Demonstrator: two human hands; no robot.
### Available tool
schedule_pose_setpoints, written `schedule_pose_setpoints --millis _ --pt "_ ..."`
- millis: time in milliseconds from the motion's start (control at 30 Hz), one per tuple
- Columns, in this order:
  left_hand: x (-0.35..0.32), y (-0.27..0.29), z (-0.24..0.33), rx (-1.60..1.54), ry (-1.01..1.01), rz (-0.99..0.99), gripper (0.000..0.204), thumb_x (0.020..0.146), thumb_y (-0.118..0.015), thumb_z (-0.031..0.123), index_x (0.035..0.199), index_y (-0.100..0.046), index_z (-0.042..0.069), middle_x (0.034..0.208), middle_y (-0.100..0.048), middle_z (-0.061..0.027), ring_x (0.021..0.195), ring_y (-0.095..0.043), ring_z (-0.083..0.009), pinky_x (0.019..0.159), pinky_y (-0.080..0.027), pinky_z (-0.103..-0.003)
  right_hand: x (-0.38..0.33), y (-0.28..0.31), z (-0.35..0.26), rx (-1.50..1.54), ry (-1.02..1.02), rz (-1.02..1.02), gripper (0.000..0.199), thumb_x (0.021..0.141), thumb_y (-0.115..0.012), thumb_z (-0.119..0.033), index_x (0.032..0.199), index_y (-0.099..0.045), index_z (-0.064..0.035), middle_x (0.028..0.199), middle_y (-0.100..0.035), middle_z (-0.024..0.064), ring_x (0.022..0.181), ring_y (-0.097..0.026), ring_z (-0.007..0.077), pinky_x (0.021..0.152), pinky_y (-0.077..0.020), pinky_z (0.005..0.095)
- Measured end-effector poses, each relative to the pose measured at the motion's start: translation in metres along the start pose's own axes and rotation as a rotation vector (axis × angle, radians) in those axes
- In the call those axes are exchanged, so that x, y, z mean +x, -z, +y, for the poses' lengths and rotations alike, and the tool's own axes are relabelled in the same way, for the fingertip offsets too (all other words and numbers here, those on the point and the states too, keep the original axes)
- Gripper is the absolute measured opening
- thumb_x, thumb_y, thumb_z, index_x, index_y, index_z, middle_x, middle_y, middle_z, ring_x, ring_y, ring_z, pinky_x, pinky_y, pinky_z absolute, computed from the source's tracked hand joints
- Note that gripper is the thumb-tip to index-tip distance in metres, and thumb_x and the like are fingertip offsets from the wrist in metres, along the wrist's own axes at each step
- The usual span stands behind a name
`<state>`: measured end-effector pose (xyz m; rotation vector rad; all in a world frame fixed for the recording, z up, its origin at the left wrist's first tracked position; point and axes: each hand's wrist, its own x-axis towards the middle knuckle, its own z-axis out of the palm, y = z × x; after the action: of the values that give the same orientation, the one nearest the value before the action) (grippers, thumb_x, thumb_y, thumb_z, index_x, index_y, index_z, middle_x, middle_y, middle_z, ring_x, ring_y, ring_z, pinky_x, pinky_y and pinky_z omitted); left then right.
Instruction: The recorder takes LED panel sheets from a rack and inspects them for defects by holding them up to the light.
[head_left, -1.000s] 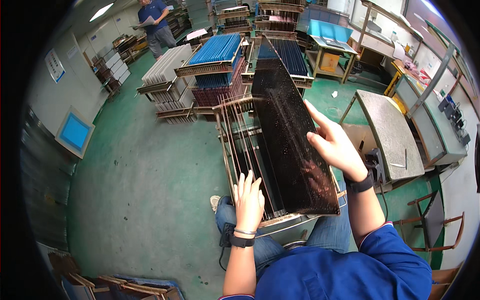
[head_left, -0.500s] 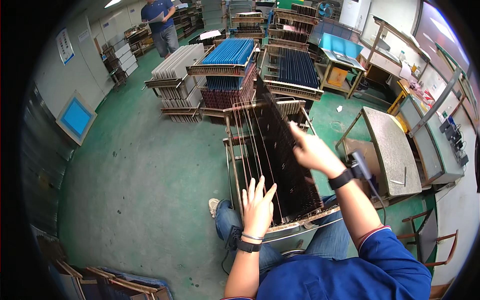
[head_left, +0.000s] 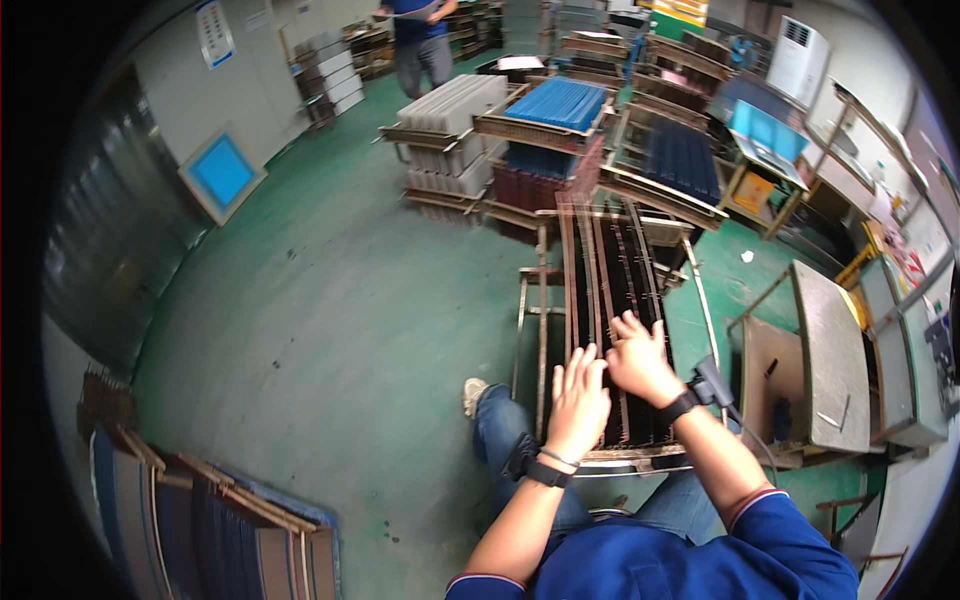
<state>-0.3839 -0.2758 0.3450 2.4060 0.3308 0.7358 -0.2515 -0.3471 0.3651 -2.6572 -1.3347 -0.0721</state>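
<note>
In front of me several thin dark panels (head_left: pixel 608 250) stand on edge, side by side, in a metal rack (head_left: pixel 541 350) near my knees. My left hand (head_left: pixel 582 402) lies over the panels' top edges towards the near end, its fingers stretched out. Just to its right, my right hand (head_left: pixel 641 362) rests on the same edges with fingers apart and partly bent. The two hands nearly touch, and neither grips a panel. Each wrist wears a black band. Beneath my hands, part of the panels is hidden.
Beyond the rack stand stacked racks of white panels (head_left: pixel 455 105), blue panels (head_left: pixel 555 103) and dark panels (head_left: pixel 680 160). A grey-topped table (head_left: pixel 832 350) is on the right. More panels (head_left: pixel 215 530) stand at lower left. A person (head_left: pixel 420 45) holds a sheet far back.
The dark panel that stood tilted by my right hand now lines up with the others in the rack. My right hand has come nearer my left. The view has swung left.
</note>
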Motion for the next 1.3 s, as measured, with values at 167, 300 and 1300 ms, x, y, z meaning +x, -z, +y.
schedule_pose_setpoints --millis 167,300,1300 --pt "-0.011 0.009 -0.015 -0.089 0.054 0.006 0.061 0.079 -0.061 0.011 0.133 -0.032 0.005 0.133 -0.041 -0.0145 0.127 -0.034 -0.0316 0.105 -0.025 -0.047 0.002 0.149 -0.011 0.461 -0.066 0.09 0.03 0.077 -0.052 -0.009 0.101 -0.057 0.0078 0.108 -0.06 0.0198 0.106 -0.054 0.0349 0.093 -0.0392 0.0334" --pt "-0.005 0.011 -0.015 -0.64 0.073 0.167 0.047 0.088 -0.051 0.01 0.132 -0.036 0.004 0.129 -0.046 -0.0129 0.124 -0.04 -0.0256 0.103 -0.029 -0.036 -0.052 0.222 0.093 0.788 -0.242 0.293 0.038 0.085 -0.053 -0.02 0.116 -0.056 0.0014 0.108 -0.06 0.0122 0.099 -0.055 0.0153 0.09 -0.0392 0.0261" --pt "-0.061 0.117 -0.034 -1.396 0.445 0.587 0.038 0.093 -0.045 0.012 0.129 -0.039 0.003 0.122 -0.05 -0.007 0.105 -0.05 -0.0184 0.093 -0.039 -0.033 -0.126 0.122 0.175 1.787 -0.246 0.812 0.045 0.089 -0.053 -0.014 0.129 -0.04 0.0023 0.118 -0.055 0.0094 0.096 -0.057 0.0108 0.083 -0.0477 0.024"
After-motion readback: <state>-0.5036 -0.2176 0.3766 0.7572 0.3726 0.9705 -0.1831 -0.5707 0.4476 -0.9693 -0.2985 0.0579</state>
